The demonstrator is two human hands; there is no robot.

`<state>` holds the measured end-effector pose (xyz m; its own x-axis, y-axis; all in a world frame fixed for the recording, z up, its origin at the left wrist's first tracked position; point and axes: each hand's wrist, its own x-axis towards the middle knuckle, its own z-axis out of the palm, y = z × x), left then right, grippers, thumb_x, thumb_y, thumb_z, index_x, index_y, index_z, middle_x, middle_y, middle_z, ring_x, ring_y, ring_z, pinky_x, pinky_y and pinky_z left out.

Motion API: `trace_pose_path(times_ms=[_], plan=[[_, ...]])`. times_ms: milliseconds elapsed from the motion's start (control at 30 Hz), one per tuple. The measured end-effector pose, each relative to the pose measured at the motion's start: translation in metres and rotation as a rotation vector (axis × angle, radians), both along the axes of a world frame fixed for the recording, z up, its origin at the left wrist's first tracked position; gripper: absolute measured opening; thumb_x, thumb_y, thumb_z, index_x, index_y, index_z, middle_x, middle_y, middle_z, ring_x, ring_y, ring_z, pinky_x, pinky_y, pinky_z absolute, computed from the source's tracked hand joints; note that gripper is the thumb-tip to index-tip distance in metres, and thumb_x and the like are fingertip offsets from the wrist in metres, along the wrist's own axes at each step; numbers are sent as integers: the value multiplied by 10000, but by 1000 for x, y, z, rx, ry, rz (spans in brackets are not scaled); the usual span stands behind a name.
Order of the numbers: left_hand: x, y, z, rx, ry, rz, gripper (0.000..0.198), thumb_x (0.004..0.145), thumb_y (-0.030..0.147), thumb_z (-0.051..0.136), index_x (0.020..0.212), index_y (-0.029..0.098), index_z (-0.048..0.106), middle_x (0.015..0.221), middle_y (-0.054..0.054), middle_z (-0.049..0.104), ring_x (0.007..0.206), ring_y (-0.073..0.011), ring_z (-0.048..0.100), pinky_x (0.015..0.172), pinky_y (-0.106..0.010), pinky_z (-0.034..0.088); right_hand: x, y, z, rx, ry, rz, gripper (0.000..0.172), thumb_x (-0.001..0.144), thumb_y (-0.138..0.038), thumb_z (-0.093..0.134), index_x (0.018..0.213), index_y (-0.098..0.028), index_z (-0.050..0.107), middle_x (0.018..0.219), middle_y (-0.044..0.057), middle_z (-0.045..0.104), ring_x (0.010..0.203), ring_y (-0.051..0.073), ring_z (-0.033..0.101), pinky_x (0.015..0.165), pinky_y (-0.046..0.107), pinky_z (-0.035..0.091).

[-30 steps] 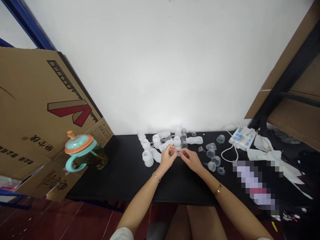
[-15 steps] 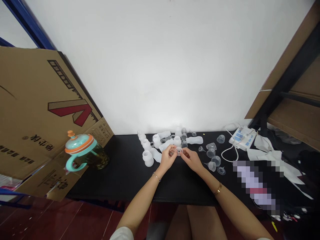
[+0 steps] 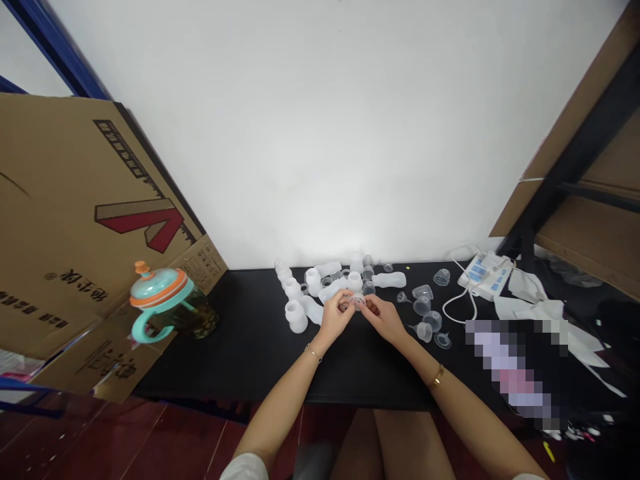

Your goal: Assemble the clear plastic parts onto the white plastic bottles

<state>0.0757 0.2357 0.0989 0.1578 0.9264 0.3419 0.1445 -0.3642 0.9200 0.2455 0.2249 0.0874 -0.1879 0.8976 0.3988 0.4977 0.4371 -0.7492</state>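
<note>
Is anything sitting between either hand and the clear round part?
Nothing visible is. The left hand and right hand both have fingers at the edges of the clear round part. The nearest white container stands beyond it, not in between.

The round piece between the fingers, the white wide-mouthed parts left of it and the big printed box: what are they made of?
Round piece: probably clear plastic, perhaps silicone; it looks see-through, with a bright rim.
White wide-mouthed parts: plastic or silicone, can't tell which; cloudy white, satin sheen.
Printed box: most likely cardboard; matte brown, with folded flaps.
</note>
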Motion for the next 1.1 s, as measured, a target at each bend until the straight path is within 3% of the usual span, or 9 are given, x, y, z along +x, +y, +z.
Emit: trace_pose_path(times_ms=[367, 767, 1100], plan=[[-1, 3, -5, -47, -27, -2, 181, 840, 314, 631, 945, 168, 625, 657, 6, 644, 558, -123, 592, 540, -216, 446, 0, -1, 3, -7, -6, -8, 236, 951, -416, 515, 919, -214, 632, 636, -19, 594, 558, 149, 550, 548, 244, 380], [-1, 1, -3, -33, -42, 27, 147, 829, 310, 630, 853, 175, 578, 601, 48, 567, 500, -80, 470, 500, -190, 362, 0, -1, 2, -13, -23, -2, 252, 959, -429, 503, 969, -218, 641, 643, -23, 597, 564, 143, 555, 549, 240, 382], [-2, 1, -2, -56, -47, -46, 298, 875, 458, 625, 978, 181, 589, 680, 2, 656, 593, -141, 624, 549, -228, 455, 0, 1, 1, -15, 1, -13, 304, 959, -485, 485, 963, -223, 639, 657, -7, 636, 571, 161, 586, 543, 251, 404]])
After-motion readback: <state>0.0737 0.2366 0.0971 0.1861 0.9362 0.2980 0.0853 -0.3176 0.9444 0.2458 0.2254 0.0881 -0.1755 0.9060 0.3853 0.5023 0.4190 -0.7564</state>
